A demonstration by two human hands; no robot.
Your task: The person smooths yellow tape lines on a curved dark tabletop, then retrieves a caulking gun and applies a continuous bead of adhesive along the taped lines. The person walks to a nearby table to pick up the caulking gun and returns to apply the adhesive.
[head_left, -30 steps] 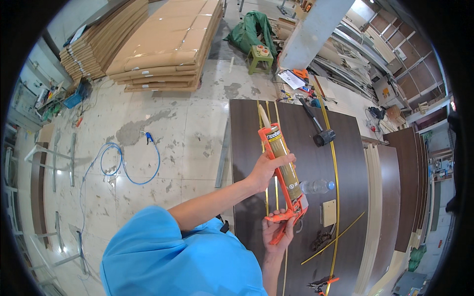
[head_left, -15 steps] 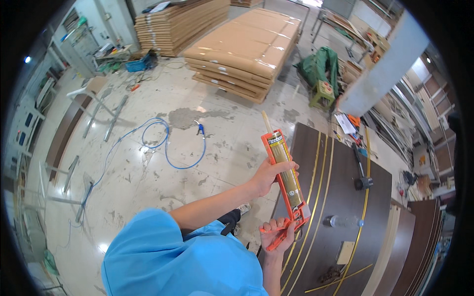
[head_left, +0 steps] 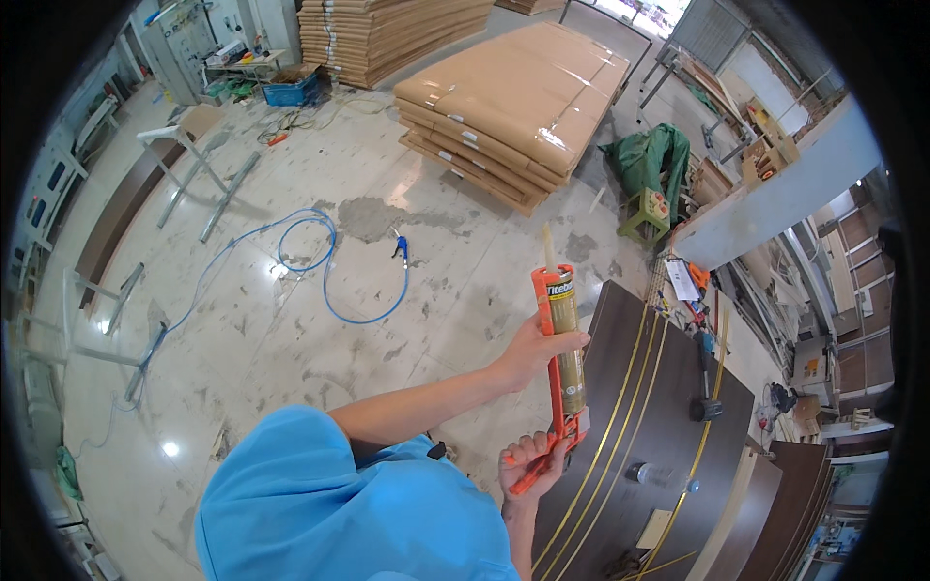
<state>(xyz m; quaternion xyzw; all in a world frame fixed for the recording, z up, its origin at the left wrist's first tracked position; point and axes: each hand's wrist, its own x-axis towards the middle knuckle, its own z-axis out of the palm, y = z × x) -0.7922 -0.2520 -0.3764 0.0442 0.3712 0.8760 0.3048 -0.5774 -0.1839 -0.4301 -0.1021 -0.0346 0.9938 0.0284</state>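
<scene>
An orange caulking gun (head_left: 555, 389) points up and away from me, loaded with a gold adhesive cartridge (head_left: 572, 373) that has a long pale nozzle. My left hand (head_left: 535, 356) is wrapped round the middle of the gun and cartridge, thumb across the front. Lower down, my right hand (head_left: 531, 465) grips the gun's handle and trigger end. Just right of the gun lies a dark brown panel (head_left: 668, 387), with thin gold strips (head_left: 620, 426) running along it. A rubber mallet (head_left: 705, 387) and a clear plastic bottle (head_left: 659, 475) rest on the panel.
A blue air hose (head_left: 329, 290) with a blow gun (head_left: 401, 248) coils on the floor ahead. Beyond stands a stack of cardboard-wrapped panels (head_left: 513, 97). A green stool (head_left: 644, 215) and a pillar (head_left: 775, 208) are at the right; metal trestles (head_left: 179, 174) at the left.
The caulking gun has tipped more upright, both hands still on it. My view has shifted, so the panel and its mallet and bottle appear lower.
</scene>
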